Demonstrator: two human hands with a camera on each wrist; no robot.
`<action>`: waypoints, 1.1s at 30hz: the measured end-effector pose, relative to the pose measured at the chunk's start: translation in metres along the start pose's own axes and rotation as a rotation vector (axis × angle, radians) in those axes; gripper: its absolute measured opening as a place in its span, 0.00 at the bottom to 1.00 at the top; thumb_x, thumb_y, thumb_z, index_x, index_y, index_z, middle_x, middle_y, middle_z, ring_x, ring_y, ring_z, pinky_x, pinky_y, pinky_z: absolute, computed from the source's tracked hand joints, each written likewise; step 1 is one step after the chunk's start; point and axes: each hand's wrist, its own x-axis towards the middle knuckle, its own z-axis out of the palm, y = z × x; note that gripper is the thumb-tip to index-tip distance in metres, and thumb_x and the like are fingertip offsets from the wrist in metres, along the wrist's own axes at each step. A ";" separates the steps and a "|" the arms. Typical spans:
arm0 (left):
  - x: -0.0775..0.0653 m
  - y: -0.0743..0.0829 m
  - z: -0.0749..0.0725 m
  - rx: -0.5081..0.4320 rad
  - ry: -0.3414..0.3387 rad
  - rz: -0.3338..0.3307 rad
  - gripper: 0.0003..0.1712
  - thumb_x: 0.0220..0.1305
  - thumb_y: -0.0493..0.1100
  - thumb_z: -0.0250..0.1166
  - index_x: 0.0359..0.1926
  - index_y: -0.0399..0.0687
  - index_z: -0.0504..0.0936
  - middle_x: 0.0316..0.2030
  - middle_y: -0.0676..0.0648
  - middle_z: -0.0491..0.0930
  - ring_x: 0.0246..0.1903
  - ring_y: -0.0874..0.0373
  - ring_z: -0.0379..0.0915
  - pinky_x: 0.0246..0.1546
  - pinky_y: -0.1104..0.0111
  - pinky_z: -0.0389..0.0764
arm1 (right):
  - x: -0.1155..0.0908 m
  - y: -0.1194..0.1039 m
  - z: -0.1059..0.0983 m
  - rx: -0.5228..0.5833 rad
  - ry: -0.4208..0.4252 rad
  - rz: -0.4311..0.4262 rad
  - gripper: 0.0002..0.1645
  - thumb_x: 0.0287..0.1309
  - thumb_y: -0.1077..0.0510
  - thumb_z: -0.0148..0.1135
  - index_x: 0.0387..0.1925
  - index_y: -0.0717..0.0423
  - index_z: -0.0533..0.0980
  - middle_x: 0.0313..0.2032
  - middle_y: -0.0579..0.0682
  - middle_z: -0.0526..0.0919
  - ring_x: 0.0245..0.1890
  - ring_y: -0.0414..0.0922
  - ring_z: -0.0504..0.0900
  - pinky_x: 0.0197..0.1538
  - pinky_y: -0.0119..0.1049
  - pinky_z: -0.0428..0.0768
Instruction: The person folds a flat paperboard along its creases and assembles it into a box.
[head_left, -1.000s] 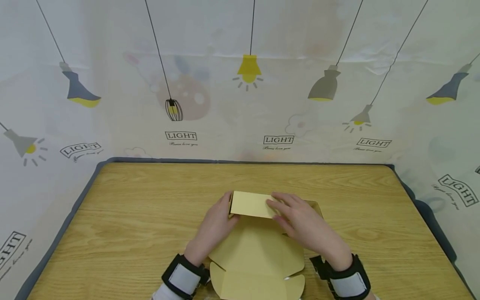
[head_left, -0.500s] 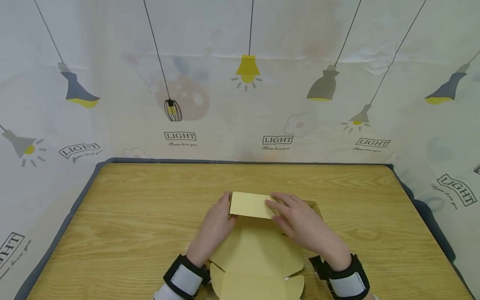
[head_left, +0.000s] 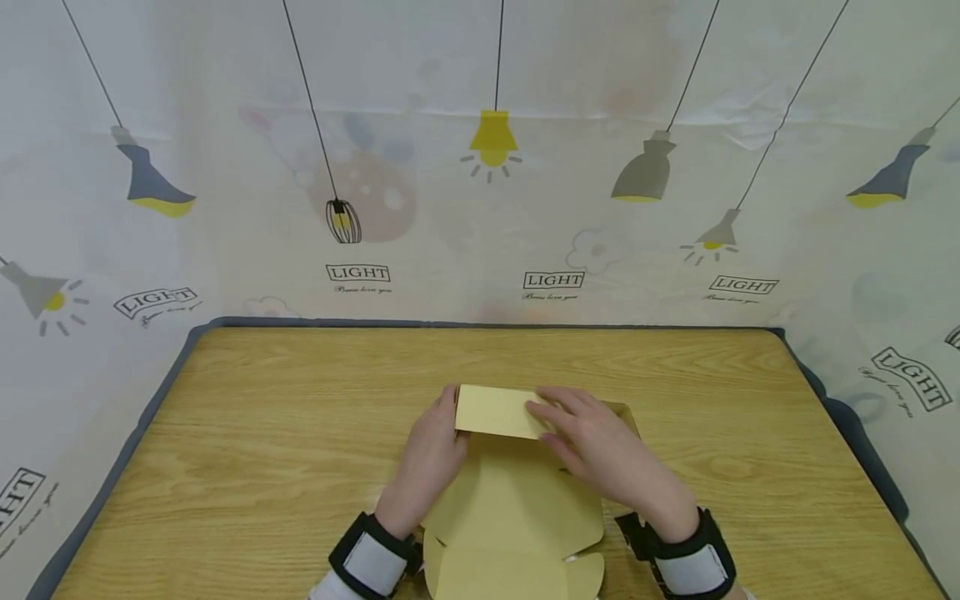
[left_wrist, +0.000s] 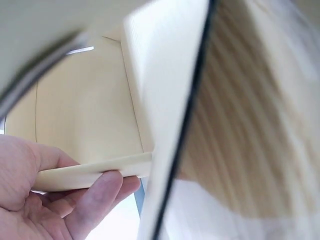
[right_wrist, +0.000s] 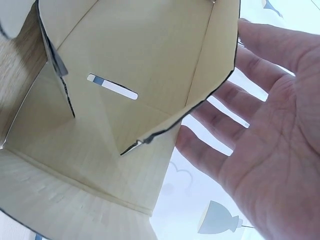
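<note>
A yellowish-brown cardboard box (head_left: 517,508), partly folded, lies before me with its long lid panel and rounded flaps spread toward my body. At its far end a panel (head_left: 495,411) stands folded up between both hands. My left hand (head_left: 426,458) grips the left end of that part; the left wrist view shows thumb and fingers round a doubled cardboard wall (left_wrist: 90,172). My right hand (head_left: 600,437) touches the panel's right part with its fingers extended. In the right wrist view, those fingers (right_wrist: 220,120) lie along the outside of a side flap, near a slotted wall (right_wrist: 145,45).
The box rests on a wood-grain table (head_left: 300,400). A pale curtain (head_left: 435,208) printed with lamps encloses the back and both sides. Black straps (head_left: 375,557) with white patches circle both wrists. The box's rounded front flaps (head_left: 585,575) lie between the forearms.
The head view shifts very slightly. Both hands keep their places on the box, which stays as it was.
</note>
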 end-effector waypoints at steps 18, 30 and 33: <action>-0.011 -0.047 -0.039 -0.436 -0.403 -0.072 0.49 0.62 0.43 0.77 0.79 0.43 0.62 0.74 0.35 0.70 0.72 0.34 0.70 0.69 0.43 0.79 | 0.000 0.001 0.004 0.011 -0.025 -0.069 0.26 0.70 0.56 0.67 0.67 0.53 0.79 0.69 0.57 0.79 0.68 0.57 0.79 0.71 0.57 0.79; -0.012 -0.052 -0.040 -0.414 -0.394 0.018 0.48 0.64 0.41 0.75 0.80 0.41 0.61 0.75 0.34 0.70 0.73 0.36 0.70 0.68 0.45 0.80 | 0.000 0.001 0.007 0.010 -0.001 -0.088 0.26 0.69 0.57 0.68 0.67 0.54 0.79 0.69 0.57 0.80 0.68 0.56 0.80 0.72 0.59 0.78; -0.012 -0.052 -0.040 -0.403 -0.388 0.005 0.49 0.64 0.41 0.75 0.80 0.41 0.61 0.75 0.34 0.69 0.73 0.36 0.69 0.69 0.45 0.80 | 0.002 0.001 0.008 0.004 0.009 -0.092 0.26 0.69 0.57 0.68 0.66 0.54 0.80 0.69 0.57 0.80 0.68 0.56 0.80 0.71 0.57 0.79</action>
